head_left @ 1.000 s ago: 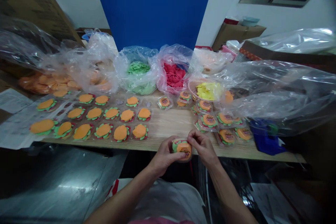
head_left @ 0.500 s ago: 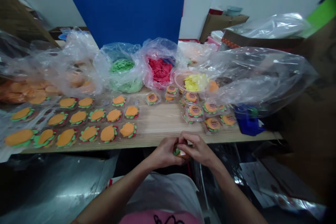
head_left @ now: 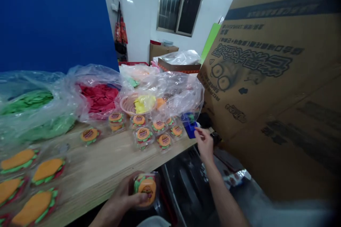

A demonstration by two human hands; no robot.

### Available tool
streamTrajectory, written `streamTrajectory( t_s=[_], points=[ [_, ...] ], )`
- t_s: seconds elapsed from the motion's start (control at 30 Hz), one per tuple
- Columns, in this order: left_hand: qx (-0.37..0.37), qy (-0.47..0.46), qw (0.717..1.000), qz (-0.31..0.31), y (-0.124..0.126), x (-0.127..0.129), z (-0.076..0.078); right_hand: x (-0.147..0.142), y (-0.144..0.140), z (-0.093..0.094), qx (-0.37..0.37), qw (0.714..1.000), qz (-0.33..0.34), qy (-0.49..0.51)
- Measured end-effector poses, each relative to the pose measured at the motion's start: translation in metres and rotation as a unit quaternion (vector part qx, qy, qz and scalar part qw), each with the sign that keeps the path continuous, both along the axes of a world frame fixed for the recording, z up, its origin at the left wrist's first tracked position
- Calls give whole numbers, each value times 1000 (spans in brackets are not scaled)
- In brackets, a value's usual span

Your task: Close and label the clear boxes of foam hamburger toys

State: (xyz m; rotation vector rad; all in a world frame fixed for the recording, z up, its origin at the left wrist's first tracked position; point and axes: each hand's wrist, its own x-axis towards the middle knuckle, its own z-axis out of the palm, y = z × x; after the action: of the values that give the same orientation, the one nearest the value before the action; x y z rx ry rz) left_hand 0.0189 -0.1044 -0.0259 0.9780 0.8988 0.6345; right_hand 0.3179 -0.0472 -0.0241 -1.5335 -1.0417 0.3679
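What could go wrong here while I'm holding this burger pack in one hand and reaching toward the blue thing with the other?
The burger pack sits in your left hand just off the table edge, so a loose grip might drop it. Your right hand reaches for the blue object beside the finished packs; a sideways brush may knock the nearest ones off. The hanging plastic bag could snag your fingers.

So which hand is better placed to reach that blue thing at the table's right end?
Right. The right hand is open, fingertips almost at the blue object; the left hand holds a packed burger toy.
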Motion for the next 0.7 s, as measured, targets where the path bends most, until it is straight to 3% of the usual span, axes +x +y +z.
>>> streamTrajectory(
  t_s=[0.1, 0.2, 0.33, 0.47, 0.7],
  points=[
    [-75, -30, 994, 77, -3, 5, 0, 49, 27, -14, -16, 998, -58, 23],
    [-116, -79, 983, 121, -4, 8, 4, 65, 44, -24, -39, 997, -33, 53],
    [-185, -104, 957, 197, -1, 6, 6, 58, 49, -29, -34, 993, -38, 110],
    [-249, -143, 932, 219, 6, 0, 3, 49, 40, -37, -3, 983, -68, 170],
    [-222, -186, 898, 331, 10, 0, 11, 30, 17, -45, 31, 973, -59, 223]
  ],
)
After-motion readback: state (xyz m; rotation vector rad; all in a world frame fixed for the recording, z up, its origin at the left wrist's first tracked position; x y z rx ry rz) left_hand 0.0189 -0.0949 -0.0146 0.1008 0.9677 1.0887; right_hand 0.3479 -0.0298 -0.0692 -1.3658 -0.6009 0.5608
